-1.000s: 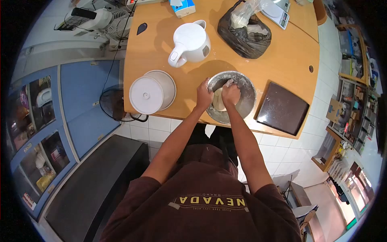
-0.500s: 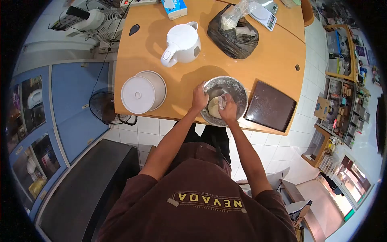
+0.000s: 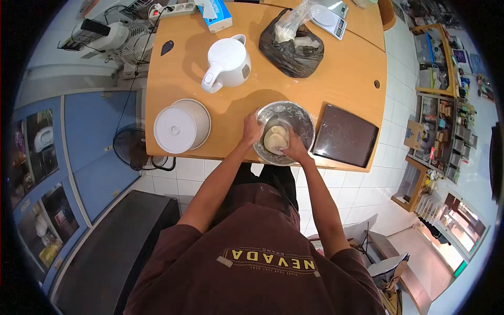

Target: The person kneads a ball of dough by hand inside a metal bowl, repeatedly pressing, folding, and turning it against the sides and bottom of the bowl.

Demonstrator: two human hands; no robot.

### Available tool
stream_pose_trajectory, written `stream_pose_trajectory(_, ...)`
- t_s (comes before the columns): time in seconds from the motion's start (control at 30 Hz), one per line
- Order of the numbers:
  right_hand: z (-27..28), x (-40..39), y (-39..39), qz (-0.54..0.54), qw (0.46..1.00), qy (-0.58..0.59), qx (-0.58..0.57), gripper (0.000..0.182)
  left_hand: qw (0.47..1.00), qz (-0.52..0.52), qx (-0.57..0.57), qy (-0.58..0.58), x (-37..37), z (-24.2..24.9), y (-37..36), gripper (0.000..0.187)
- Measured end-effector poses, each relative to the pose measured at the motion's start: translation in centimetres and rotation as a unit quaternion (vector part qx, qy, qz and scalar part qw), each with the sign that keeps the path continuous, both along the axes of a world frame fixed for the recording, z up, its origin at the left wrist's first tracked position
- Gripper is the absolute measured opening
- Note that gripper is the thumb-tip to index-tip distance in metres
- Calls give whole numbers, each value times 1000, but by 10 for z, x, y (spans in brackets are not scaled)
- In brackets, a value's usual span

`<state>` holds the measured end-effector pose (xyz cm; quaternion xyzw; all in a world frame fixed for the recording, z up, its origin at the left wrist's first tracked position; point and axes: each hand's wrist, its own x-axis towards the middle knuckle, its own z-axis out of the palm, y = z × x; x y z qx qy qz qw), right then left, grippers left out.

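Note:
A floury metal mixing bowl (image 3: pixel 302 123) stands near the front edge of the table. Inside it lies a pale, rounded lump of dough (image 3: pixel 275 138), with a fold across its top. My left hand (image 3: pixel 253 129) grips the bowl's left rim, fingers partly hidden over the edge. Down in the bowl, my right hand (image 3: pixel 295 149) is curled around the right side of the dough; the fingertips are hard to make out.
A dark baking tray (image 3: pixel 346 137) sits right of the bowl, a lidded white container (image 3: pixel 178 128) to its left. Farther back are a white electric kettle (image 3: pixel 228 62), a black plastic bag (image 3: pixel 291 55), a kitchen scale (image 3: pixel 328 20) and a tissue box (image 3: pixel 216 16).
My right hand has shifted from the top of the dough to its lower right side, so more of the dough shows. My left hand stays on the rim. The view has moved slightly.

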<state>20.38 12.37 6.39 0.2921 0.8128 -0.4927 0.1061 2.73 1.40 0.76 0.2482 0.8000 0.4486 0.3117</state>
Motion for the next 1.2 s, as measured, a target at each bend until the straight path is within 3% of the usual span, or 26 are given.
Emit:
stream_pose_trajectory(0.1,7,-3,-10,-65,996,-13,62,75,1000,22,1,14,3,6,-2,54)
stream_pose_trajectory(0.2,20,-11,-27,-76,972,51,219,62,1000,21,-7,6,5,16,3,55)
stream_pose_trajectory(0.3,37,-29,-36,-44,973,-123,192,49,1000,-5,-8,-8,8,12,8,55)
stream_pose_trajectory(0.33,19,-29,-38,-54,966,-62,244,40,1000,-15,-8,-12,8,11,9,55)
stream_pose_trajectory(0.43,0,-32,-37,-45,926,-52,371,41,1000,-15,0,-3,8,13,8,54)
stream_pose_trajectory(0.53,-20,-40,-35,-88,937,-3,339,36,999,-9,21,35,9,10,9,53)
stream_pose_trajectory(0.73,-36,-58,-29,-151,929,-79,329,26,999,-43,-4,24,4,20,14,49)
stream_pose_trajectory(0.83,-48,-63,-17,-183,937,-92,282,30,993,-38,62,96,6,10,14,50)
stream_pose_trajectory(0.87,-59,-65,-16,-209,917,-86,327,30,997,-39,38,55,7,7,13,50)
stream_pose_trajectory(1.2,-61,-65,-6,-274,914,-43,297,23,998,-11,31,45,9,14,13,54)
